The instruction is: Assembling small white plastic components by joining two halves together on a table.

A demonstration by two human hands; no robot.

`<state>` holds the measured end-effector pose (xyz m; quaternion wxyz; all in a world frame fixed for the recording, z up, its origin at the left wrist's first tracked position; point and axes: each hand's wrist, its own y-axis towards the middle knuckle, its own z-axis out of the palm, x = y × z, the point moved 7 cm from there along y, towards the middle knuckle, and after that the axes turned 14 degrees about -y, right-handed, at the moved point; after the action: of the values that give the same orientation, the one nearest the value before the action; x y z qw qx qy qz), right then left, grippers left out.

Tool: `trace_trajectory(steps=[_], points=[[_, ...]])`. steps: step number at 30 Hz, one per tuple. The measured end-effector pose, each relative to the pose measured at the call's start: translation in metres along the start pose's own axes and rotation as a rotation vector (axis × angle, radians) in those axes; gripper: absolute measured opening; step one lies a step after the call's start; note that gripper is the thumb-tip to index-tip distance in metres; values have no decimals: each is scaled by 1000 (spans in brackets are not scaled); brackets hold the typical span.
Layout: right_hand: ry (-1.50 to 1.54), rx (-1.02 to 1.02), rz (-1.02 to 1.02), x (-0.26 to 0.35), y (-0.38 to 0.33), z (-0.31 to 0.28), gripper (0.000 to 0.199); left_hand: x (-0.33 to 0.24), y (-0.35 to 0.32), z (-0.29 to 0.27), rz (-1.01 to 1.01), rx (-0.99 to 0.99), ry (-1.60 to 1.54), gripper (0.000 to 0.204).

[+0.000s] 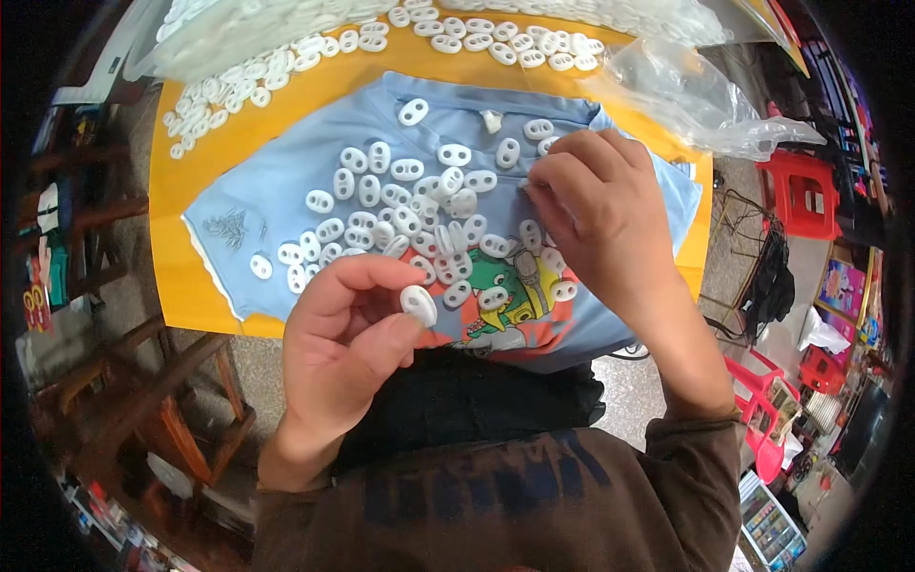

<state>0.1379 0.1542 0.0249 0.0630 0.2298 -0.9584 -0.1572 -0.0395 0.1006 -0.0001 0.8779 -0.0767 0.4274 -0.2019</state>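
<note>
Between the thumb and fingers of my left hand (335, 334) is a white oval plastic piece with two holes (418, 304), held tilted above the shirt's near part. My right hand (600, 195) hovers over the shirt's right side, fingers curled and pressed together; whatever they grip is hidden. Many similar loose white oval pieces (407, 170) lie scattered on the light blue T-shirt (286, 181), densest in the middle over its colourful cartoon print (496, 276). Toward the shirt's left is a small heap of thin metal pins or screws (226, 229).
Beneath the shirt is a yellow table top (176, 286), with more white ovals (219, 100) along its far edge. Translucent bags or bins (248, 43) full of them stand behind. A clear plastic bag (677, 95) lies far right, near a red stool (801, 195). Wooden furniture (186, 419) stands left.
</note>
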Motion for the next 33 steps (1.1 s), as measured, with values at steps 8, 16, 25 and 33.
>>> trace_trajectory(steps=[8,16,25,33], points=[[608,-55,229,11,-20,-28,15,5,-3,-3,16,26,-81,25],[1253,80,519,14,-50,-16,15,14,3,14,-48,55,-79,26],[1563,146,672,10,-67,-12,18,17,16,45,-24,123,39,23],[1412,-34,581,4,-81,-10,15,-2,62,70,592,286,1082,21]])
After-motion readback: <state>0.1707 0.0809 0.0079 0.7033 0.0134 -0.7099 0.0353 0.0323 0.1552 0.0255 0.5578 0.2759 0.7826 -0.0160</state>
